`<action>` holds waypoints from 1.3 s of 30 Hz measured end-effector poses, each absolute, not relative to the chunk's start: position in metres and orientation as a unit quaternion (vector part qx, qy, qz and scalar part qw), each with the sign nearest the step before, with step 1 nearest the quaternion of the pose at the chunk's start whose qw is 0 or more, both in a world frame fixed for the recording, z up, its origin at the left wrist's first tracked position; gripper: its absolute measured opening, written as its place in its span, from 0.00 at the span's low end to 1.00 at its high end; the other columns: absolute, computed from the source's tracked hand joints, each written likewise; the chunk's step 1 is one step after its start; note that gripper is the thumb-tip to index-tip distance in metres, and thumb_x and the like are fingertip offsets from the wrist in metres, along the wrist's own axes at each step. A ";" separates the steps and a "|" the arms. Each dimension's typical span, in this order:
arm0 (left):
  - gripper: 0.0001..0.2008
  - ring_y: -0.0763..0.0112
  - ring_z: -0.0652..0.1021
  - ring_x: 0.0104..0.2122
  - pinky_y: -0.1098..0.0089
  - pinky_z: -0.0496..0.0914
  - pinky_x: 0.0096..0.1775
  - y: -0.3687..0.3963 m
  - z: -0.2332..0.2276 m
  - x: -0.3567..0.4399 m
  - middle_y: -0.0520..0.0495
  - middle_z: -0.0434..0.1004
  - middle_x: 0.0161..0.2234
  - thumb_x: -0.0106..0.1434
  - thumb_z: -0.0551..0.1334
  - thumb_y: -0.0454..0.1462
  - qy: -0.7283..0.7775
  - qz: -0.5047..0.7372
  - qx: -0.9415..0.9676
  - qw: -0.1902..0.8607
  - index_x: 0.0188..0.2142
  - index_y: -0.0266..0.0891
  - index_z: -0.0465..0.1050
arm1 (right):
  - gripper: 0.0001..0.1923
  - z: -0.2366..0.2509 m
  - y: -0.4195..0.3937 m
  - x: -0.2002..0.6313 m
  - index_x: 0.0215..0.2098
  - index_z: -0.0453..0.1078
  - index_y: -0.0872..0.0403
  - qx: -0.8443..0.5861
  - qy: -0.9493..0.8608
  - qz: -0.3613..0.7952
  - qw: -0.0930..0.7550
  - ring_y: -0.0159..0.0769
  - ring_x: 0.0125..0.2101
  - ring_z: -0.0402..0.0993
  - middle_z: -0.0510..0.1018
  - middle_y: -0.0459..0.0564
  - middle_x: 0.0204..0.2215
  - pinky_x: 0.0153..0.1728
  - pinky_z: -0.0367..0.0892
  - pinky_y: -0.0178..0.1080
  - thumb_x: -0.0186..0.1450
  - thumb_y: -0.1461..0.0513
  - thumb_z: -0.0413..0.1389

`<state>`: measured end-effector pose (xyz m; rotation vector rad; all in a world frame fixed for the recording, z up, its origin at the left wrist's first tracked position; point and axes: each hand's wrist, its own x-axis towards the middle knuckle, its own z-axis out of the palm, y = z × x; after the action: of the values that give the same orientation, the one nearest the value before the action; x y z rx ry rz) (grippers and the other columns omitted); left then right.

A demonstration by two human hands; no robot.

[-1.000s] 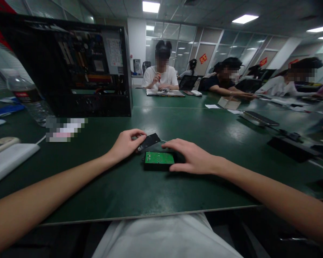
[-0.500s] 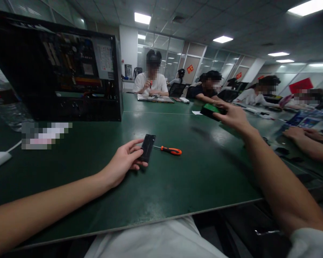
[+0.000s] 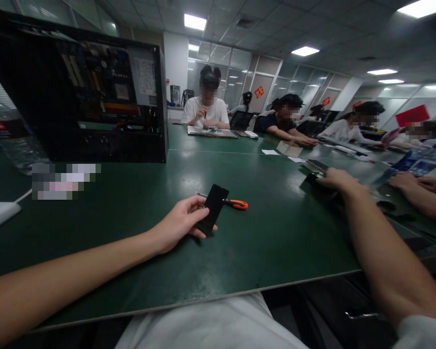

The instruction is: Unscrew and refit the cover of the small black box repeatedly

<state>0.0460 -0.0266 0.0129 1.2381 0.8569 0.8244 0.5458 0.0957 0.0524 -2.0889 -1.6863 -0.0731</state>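
Note:
My left hand [image 3: 185, 216] grips a thin, flat, black rectangular plate [image 3: 215, 206], tilted above the table with the thumb across its lower face. Behind it lies a screwdriver [image 3: 239, 204] with an orange and black handle, its shaft partly covered by the plate. Far to the right, my right hand [image 3: 338, 181] is closed on a dark box-shaped object [image 3: 309, 181] low over the table; the fingers hide part of it. A grey metallic piece [image 3: 317, 166] shows just beyond those fingers, and I cannot tell whether it belongs to the same object.
An open black computer case [image 3: 127, 143] stands at the left, near a plastic bottle [image 3: 18, 138]. A small carton [image 3: 289, 149] and white paper [image 3: 270, 152] lie farther back. Several people sit around the green table [image 3: 189, 271]; another person's hands [image 3: 403, 180] rest at the right.
My right hand has moved right and down toward the table, and the object's green face no longer shows. My left hand has shifted slightly right with the black plate, now partly covering the screwdriver.

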 end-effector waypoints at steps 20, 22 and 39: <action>0.08 0.70 0.77 0.32 0.71 0.71 0.35 -0.023 0.010 0.040 0.48 0.79 0.34 0.66 0.67 0.41 0.355 0.397 0.815 0.229 0.37 0.38 0.77 | 0.25 0.029 -0.001 0.281 0.50 0.78 0.56 -0.291 -0.695 0.644 0.133 0.28 0.33 0.78 0.82 0.55 0.48 0.37 0.74 0.33 0.66 0.46 0.60; 0.10 0.68 0.78 0.34 0.72 0.72 0.34 -0.023 0.009 0.041 0.47 0.79 0.37 0.64 0.68 0.41 0.358 0.397 0.811 0.237 0.41 0.38 0.76 | 0.24 0.031 0.005 0.286 0.51 0.79 0.56 -0.298 -0.706 0.629 0.129 0.29 0.35 0.78 0.82 0.55 0.47 0.39 0.74 0.33 0.66 0.48 0.61; 0.11 0.63 0.80 0.38 0.67 0.72 0.40 -0.014 0.004 0.039 0.44 0.82 0.40 0.65 0.63 0.40 0.402 0.391 0.737 0.376 0.43 0.37 0.78 | 0.19 0.042 0.084 0.567 0.55 0.76 0.56 -0.871 -0.475 -0.049 0.112 0.47 0.43 0.77 0.80 0.63 0.46 0.40 0.68 0.43 0.69 0.59 0.55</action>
<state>0.0395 -0.0139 0.0036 1.8856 1.0294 1.0006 0.5670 0.0839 0.0424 -2.5575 -1.3956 -0.1449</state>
